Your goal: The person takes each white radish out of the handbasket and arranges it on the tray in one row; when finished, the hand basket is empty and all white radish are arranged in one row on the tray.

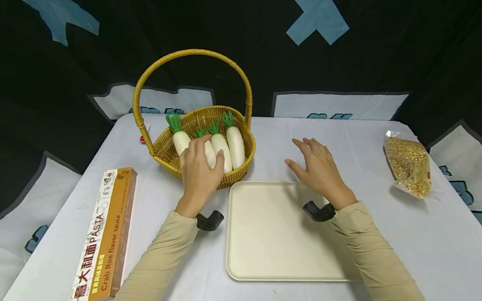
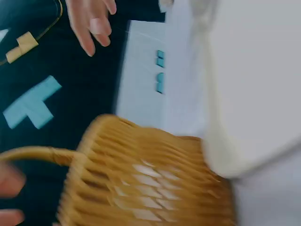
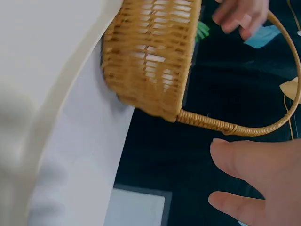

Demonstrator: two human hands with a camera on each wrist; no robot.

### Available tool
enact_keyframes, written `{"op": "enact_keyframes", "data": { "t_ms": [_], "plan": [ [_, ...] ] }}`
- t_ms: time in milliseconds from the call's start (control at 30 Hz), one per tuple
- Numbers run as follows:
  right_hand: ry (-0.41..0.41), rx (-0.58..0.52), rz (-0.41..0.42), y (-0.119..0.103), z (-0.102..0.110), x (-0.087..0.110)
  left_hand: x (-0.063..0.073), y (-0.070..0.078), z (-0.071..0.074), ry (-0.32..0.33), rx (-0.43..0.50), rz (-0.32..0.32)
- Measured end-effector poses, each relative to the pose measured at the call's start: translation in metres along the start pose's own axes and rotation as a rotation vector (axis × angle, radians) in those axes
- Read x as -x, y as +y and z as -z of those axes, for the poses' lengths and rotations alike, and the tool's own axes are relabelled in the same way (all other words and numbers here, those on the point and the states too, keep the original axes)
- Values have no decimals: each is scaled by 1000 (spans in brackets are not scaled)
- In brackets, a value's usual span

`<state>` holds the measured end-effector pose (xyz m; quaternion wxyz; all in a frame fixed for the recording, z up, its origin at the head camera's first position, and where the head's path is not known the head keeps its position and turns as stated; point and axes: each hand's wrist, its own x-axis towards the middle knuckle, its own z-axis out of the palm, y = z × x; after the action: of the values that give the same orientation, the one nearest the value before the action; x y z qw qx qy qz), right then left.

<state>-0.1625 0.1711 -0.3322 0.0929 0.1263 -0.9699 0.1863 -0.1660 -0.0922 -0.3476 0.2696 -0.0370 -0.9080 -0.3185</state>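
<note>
White radishes (image 1: pixel 235 146) with green tops, several of them, lie in a golden wicker basket (image 1: pixel 250 158) with a tall hooped handle. Over the basket's front is my left hand (image 1: pixel 199 169), its fingers loosely bent above the radishes and hiding part of one. In the right wrist view that left hand (image 3: pixel 242 16) appears above the basket rim, with no radish visible in it. My right hand (image 1: pixel 317 170) hovers over the far right part of a cream tray (image 1: pixel 287 228), fingers spread and holding nothing. The basket wall (image 2: pixel 103 183) looks blurred in the left wrist view.
A pasta box (image 1: pixel 104 235) lies at the left of the white-covered table. At the far right is a clear bag of yellow kernels (image 1: pixel 409 166). A small red object (image 1: pixel 142 139) shows beside the basket's left side. A black curtain (image 1: pixel 252 30) hangs behind.
</note>
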Motion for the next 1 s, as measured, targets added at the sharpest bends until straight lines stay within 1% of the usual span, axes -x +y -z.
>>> {"op": "enact_keyframes", "data": {
  "t_ms": [67, 133, 167, 200, 233, 267, 300, 367, 433, 467, 533, 600, 667, 733, 800, 900, 1000],
  "plan": [
    [6, -68, -6, -2, -2, -1, 5, -13, 2, 150, 61, 71],
    [9, -142, -16, -5, -5, -2, 9, -28, 4, 275, 86, 156],
    [10, -180, -20, -7, -6, -2, 12, -35, 4, 315, 97, 199],
    [13, -221, -25, -9, -8, -3, 14, -42, 5, 340, 111, 243],
    [19, -266, -28, -11, -11, -3, 15, -48, 5, 347, 128, 290],
    [28, -311, -27, -13, -14, -4, 17, -53, 5, 339, 156, 333],
    [43, -357, -21, -15, -17, -6, 18, -58, 5, 316, 195, 372],
    [89, -456, 2, -21, -26, -9, 20, -66, 4, 250, 283, 429],
    [156, -551, 45, -28, -36, -14, 20, -72, 3, 178, 363, 468],
    [192, -592, 74, -32, -40, -17, 20, -75, 3, 150, 399, 478],
    [254, -675, 131, -41, -50, -22, 20, -78, 1, 119, 447, 486],
    [289, -739, 174, -51, -58, -30, 20, -81, -1, 118, 472, 478],
    [286, -782, 190, -62, -64, -38, 21, -82, -3, 132, 490, 465],
    [240, -807, 160, -72, -66, -48, 20, -83, -6, 152, 502, 447],
    [149, -786, 83, -82, -65, -58, 20, -84, -8, 167, 510, 426],
    [-25, -690, -71, -95, -61, -73, 20, -85, -11, 188, 513, 401],
    [-176, -588, -183, -107, -58, -87, 20, -85, -13, 207, 501, 386]
  ]
}}
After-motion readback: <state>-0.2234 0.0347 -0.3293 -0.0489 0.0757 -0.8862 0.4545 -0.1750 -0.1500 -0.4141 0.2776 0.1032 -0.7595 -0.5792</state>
